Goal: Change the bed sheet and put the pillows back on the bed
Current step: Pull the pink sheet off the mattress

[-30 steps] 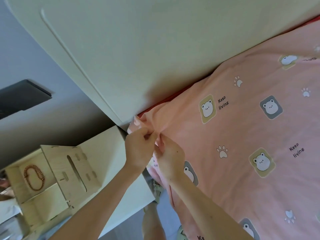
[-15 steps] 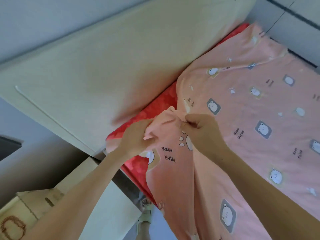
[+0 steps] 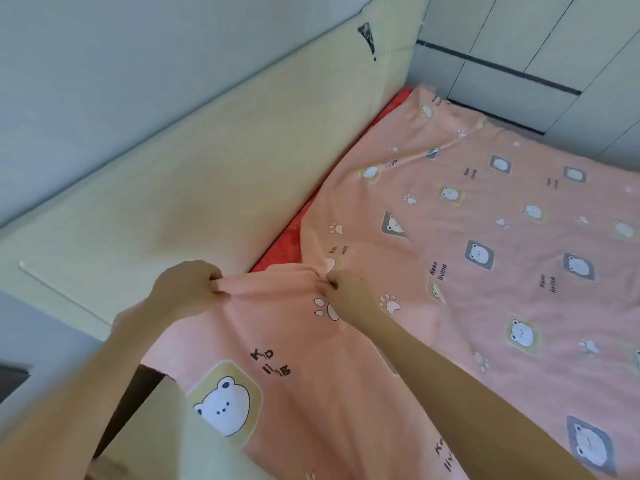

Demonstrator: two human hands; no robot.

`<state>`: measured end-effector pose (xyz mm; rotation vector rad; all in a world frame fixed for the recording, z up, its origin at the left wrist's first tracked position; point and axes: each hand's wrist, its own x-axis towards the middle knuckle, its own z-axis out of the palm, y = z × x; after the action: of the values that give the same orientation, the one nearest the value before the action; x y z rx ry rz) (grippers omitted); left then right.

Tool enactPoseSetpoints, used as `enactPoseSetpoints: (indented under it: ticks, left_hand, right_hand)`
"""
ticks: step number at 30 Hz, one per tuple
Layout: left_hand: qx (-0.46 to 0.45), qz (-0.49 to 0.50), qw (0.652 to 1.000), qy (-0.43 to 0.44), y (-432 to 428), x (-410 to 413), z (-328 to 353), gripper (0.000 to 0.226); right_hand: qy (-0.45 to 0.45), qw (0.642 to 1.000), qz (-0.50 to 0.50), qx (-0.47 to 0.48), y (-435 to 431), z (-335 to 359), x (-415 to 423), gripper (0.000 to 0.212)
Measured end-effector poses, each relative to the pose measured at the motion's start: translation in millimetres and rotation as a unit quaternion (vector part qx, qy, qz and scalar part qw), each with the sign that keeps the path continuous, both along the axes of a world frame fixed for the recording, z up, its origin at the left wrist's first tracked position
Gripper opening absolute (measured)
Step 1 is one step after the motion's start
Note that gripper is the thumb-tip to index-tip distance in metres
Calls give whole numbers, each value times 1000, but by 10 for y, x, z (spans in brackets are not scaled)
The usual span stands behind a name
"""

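The left hand [image 3: 187, 287] has its fingers curled tight round a bunched edge of the pink bear-print bed sheet [image 3: 485, 271]. Just to its right, the right hand [image 3: 346, 291] pinches the same edge between thumb and fingertips. The short stretch of hem between the two hands is drawn into a gathered band. Straight beyond the knuckles of both hands runs a narrow strip of red under-sheet [image 3: 289, 245], left bare along the foot of the cream padded headboard [image 3: 207, 174]. From the right hand the pink sheet spreads away rightward over the bed, lightly creased. Below both wrists it hangs down past the bed corner, partly covering a cream bedside unit [image 3: 152, 438] under the left forearm. Pale cupboard doors [image 3: 519, 64] stand far beyond the right hand.
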<state>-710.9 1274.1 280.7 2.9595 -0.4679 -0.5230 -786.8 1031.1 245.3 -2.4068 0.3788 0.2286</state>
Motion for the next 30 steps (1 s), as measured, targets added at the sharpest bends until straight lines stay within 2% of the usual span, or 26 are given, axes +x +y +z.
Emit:
enactPoseSetpoints:
  ticks: [2,4,6,8,10,12,15,21,24,30]
  left_hand:
    - [-17,24,999,-19,-97,-5,31,10]
    - [-21,39,998,-40,-292,-26,61,2]
    - [16,39,996,-82,-518,-40,59,9]
    - [81,8,989,-124,-800,-78,87,20]
    - [99,-35,982,-158,-1188,-195,140,26]
    - [79,-79,977,-179,-1661,-404,196,25]
    - [11,-166,972,-163,-2467,-881,236,25]
    - [-135,-339,920,-142,-3993,-2580,246,17]
    - [-160,-415,890,-105,-4596,-3649,197,18]
    - [-183,-538,823,-20,-5571,-5522,122,12]
  right_hand:
    - [25,1000,-8,-5,-21,-95,-87,23]
    - [25,999,-19,-13,-100,-69,-232,23]
    - [17,999,-30,-19,-247,-10,-422,24]
    - [11,998,-59,-19,-477,46,-660,24]
    - [5,995,-99,-21,-776,120,-960,23]
    - [-5,990,-141,-27,-1108,205,-1329,23]
    - [-16,974,-221,-39,-1613,353,-2053,23]
    - [-30,921,-387,-25,-2376,547,-4102,21]
    - [-11,886,-462,-37,-2632,525,-5266,26]
    - [1,792,-611,-25,-2977,420,-7219,16]
